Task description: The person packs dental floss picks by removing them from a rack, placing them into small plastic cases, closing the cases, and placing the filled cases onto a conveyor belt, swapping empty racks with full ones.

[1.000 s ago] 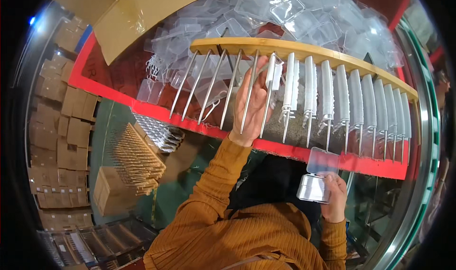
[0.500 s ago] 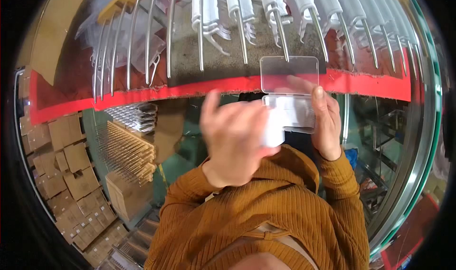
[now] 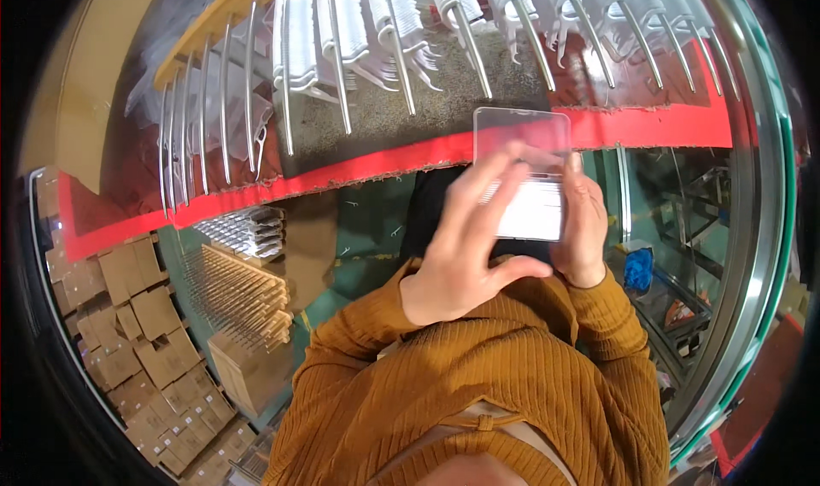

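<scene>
Left hand (image 3: 465, 247) and right hand (image 3: 585, 230) both clasp one flat, clear, rectangular plastic packet (image 3: 523, 174) holding white pieces.

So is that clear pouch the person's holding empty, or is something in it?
Something is in it: the pouch shows a white insert in its lower half, while the top strip is see-through. Both hands hold it.
</scene>
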The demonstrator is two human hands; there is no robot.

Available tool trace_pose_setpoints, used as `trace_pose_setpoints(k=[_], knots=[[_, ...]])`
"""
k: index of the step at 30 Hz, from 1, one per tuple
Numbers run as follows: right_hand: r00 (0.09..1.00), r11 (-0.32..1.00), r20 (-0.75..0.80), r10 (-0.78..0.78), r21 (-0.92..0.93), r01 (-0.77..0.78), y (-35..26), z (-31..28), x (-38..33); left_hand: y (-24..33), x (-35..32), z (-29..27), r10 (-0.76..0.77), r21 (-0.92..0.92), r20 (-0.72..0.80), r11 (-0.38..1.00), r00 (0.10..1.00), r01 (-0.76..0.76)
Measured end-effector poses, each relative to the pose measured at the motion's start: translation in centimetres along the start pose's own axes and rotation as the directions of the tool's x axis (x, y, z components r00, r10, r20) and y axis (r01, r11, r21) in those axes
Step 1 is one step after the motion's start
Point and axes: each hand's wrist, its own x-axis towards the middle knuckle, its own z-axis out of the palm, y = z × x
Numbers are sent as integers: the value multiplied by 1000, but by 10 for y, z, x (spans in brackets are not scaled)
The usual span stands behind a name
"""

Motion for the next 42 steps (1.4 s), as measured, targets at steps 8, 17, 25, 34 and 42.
trace_pose_setpoints(k=[8, 17, 25, 34, 42], knots=[[993, 983, -23, -115, 143, 117, -17, -3, 3, -7, -15, 7, -320, -763, 129, 573, 938, 300], [643, 569, 379, -666, -299, 766, -12, -8, -3, -10, -14, -8, -446, -893, 145, 325, 883, 310], [498, 265, 502, -707, -464, 845, -10, 7, -6, -13, -8, -26, -394, -848, 94, 449, 914, 281], [514, 206, 456, -727, -569, 796, -22, -16, -23, -1, 14, -11, 86, -273, 86, 960, 993, -60], [556, 120, 294, -777, -798, 590, -29, -78, -80, 32, 19, 35, 40, -320, 307, 945, 951, 64]])
